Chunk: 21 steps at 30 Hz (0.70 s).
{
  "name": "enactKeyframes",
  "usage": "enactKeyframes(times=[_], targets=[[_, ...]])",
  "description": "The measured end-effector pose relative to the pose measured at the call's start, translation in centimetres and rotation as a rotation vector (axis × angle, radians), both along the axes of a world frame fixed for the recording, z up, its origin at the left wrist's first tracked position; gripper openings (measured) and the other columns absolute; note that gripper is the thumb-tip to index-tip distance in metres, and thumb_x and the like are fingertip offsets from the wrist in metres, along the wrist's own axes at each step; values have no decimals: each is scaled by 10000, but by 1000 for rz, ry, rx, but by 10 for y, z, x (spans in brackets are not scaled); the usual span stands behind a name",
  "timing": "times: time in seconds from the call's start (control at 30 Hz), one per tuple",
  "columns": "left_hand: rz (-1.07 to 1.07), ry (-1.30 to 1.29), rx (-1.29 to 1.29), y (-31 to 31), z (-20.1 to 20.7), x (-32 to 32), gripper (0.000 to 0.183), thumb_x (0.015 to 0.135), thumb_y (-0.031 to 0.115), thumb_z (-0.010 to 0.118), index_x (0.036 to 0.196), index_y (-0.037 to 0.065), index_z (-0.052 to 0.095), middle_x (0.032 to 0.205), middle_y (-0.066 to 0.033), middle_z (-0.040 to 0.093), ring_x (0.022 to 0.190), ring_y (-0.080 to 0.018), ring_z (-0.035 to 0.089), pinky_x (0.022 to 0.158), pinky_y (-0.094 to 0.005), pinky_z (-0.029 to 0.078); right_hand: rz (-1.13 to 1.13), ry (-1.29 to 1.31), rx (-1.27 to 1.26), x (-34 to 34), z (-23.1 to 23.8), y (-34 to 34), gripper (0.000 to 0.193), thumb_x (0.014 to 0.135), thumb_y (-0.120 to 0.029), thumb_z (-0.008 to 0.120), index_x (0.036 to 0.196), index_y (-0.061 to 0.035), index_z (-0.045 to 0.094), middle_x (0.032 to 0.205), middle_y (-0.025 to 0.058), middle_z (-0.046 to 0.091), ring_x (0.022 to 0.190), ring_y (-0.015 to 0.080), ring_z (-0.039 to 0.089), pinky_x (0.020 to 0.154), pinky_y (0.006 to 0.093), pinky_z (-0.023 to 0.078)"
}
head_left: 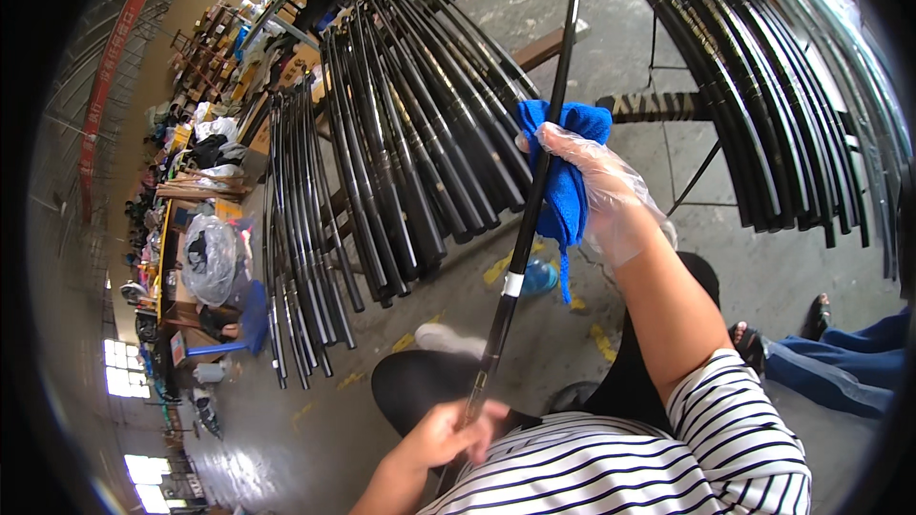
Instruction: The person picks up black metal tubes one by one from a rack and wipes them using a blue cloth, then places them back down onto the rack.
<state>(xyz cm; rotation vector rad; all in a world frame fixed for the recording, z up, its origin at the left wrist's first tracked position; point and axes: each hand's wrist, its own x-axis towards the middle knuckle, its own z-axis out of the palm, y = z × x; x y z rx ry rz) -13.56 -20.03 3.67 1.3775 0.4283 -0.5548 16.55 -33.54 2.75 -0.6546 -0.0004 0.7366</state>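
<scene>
A long black fishing rod (524,248) with a white band runs slantwise from my lap up past the top of the view. My right hand (596,172), in a clear plastic glove, presses a blue cloth (571,202) around the rod at its middle stretch. One end of the cloth dangles below that hand. Lower down, near my waist, the bare fingers of my left hand (448,434) are curled around the rod, slightly blurred. The lower end of the rod is hidden behind that hand and my striped shirt.
Many similar black rods (410,124) lie side by side on a rack ahead, and another row (754,114) rests at the right. A blue-tinted bottle (540,276) is on the floor between my legs. A person's legs (835,367) extend in at right. Clutter and bags (212,257) fill the left.
</scene>
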Motion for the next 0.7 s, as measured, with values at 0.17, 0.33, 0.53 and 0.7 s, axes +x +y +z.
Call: enactKeyframes(times=[0.17,0.33,0.53,0.7], targets=[[174,-61,507,-13,-16,-55,266,860,270,621,778,25,561,546,32,490,490,-34,437,460,-212,349,-207,-68,-21,-3,4,1,322,807,-248,671,1060,-84,557,889,24,615,766,112,585,626,264,498],[417,-112,420,-21,-14,-46,283,862,264,622,733,32,525,516,48,442,477,-26,386,441,-205,321,-795,-1043,-150,-31,-3,18,83,768,9,621,759,-25,545,761,34,524,656,134,487,608,261,413],[475,-187,401,-13,-11,-36,304,864,280,619,716,38,509,521,57,423,478,-19,370,437,-200,315,-387,-1600,-381,-55,-4,15,440,663,3,646,1088,-82,571,688,87,590,517,252,568,479,318,461],[392,-256,535,-12,-15,-42,302,852,261,633,712,20,517,511,13,451,477,-49,374,435,-252,341,-276,-1044,-200,-78,8,37,154,726,-25,660,864,-53,595,656,-9,527,593,83,506,556,234,417]])
